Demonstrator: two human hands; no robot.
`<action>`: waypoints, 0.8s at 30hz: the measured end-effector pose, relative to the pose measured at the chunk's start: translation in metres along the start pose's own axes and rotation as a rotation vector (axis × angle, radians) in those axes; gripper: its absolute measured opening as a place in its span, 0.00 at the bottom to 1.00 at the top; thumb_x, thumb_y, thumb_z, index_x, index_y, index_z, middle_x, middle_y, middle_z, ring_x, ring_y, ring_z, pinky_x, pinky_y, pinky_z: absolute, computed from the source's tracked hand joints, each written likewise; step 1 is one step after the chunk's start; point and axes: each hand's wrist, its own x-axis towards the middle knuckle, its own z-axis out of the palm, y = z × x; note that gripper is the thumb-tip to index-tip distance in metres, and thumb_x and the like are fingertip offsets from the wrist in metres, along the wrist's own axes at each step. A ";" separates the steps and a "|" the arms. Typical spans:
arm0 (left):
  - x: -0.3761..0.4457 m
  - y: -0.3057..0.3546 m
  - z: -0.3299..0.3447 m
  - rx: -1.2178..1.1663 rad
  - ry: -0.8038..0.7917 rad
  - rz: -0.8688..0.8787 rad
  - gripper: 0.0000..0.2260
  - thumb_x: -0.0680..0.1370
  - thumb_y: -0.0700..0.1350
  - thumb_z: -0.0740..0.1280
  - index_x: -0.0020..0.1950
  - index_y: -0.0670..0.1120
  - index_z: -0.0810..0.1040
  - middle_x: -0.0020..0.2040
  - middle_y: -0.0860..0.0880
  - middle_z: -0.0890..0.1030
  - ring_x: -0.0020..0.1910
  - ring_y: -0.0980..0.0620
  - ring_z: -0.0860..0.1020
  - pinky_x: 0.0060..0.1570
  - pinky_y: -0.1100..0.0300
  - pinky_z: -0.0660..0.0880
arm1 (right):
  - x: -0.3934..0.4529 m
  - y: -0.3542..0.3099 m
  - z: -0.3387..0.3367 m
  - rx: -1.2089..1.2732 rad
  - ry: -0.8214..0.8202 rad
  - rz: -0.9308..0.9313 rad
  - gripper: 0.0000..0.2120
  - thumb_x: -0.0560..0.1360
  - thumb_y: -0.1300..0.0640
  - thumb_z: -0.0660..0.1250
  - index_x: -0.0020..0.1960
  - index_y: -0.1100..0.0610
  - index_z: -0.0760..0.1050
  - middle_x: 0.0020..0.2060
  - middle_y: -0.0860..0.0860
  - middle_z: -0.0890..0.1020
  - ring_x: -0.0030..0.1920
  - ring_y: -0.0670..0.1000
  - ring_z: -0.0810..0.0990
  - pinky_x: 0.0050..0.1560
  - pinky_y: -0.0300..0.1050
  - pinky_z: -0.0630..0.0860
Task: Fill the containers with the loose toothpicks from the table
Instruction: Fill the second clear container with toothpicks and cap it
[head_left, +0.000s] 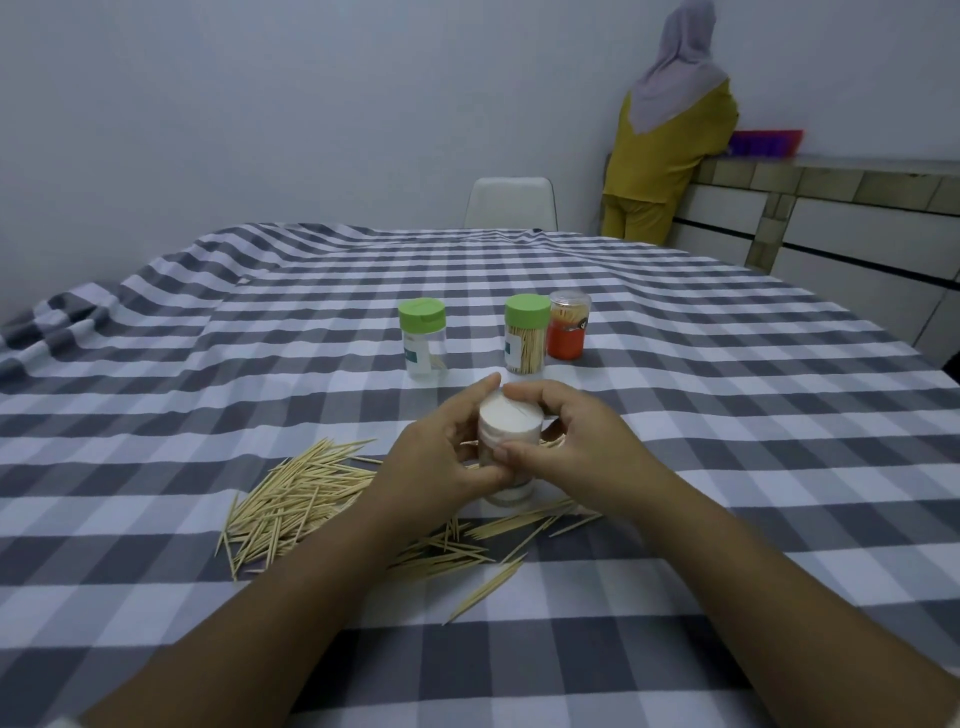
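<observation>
Checked tablecloth covers the table; loose toothpicks lie heaped near the front edge, spreading under both hands. Three jars stand behind: nearly empty green-lid jar, full green-lid jar, red jar. Left hand and right hand both grip a white-lidded jar. Judged step: handling its lid. Next: twist while the body is braced.

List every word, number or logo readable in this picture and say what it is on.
No text reads clearly.
Left green-lidded container: white and teal label, too blurred to read.
Right green-lidded container: white and teal label, unreadable.
Red-labelled container: small dark mark, illegible.
White-lidded container in both hands: no visible print.
</observation>
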 end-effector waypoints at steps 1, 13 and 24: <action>0.000 0.000 0.000 0.005 -0.002 0.000 0.37 0.68 0.43 0.76 0.70 0.61 0.62 0.56 0.64 0.75 0.56 0.64 0.77 0.54 0.67 0.76 | 0.001 -0.001 -0.001 -0.041 -0.020 -0.012 0.27 0.71 0.54 0.72 0.67 0.48 0.69 0.57 0.41 0.74 0.50 0.37 0.73 0.46 0.26 0.71; 0.000 -0.002 0.003 0.008 -0.004 -0.029 0.34 0.69 0.41 0.75 0.69 0.61 0.65 0.60 0.58 0.77 0.56 0.65 0.77 0.53 0.66 0.76 | -0.001 0.002 0.009 0.025 0.035 0.110 0.30 0.71 0.49 0.71 0.69 0.47 0.64 0.60 0.45 0.67 0.61 0.45 0.69 0.47 0.32 0.71; -0.001 -0.001 0.004 0.030 0.003 -0.014 0.32 0.69 0.41 0.75 0.66 0.64 0.65 0.59 0.59 0.77 0.56 0.65 0.77 0.53 0.70 0.74 | 0.001 0.003 0.017 0.048 0.170 0.142 0.25 0.65 0.47 0.75 0.58 0.47 0.69 0.55 0.46 0.71 0.58 0.47 0.71 0.54 0.44 0.76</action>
